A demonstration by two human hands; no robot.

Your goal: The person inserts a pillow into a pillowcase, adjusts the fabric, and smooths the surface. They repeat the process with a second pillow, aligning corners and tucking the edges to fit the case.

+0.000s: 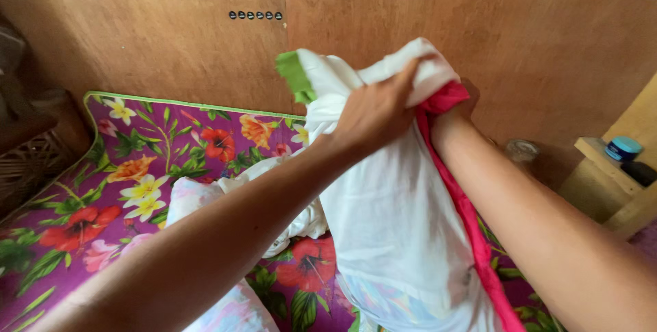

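Far left, we see a woven basket [27,168] beside the purple floral mattress [137,174], where crumpled white cloth [287,195] lies. Our left hand [376,113] is clenched on the top of the white pillowcase [390,215], raised against the plywood wall [479,24], its green trim [294,75] poking out. Our right hand [460,103] sits behind the pink edge [465,215], mostly hidden, so we cannot tell its grip. Far right, a blue-lidded jar [623,148] rests on a wooden shelf [602,161].
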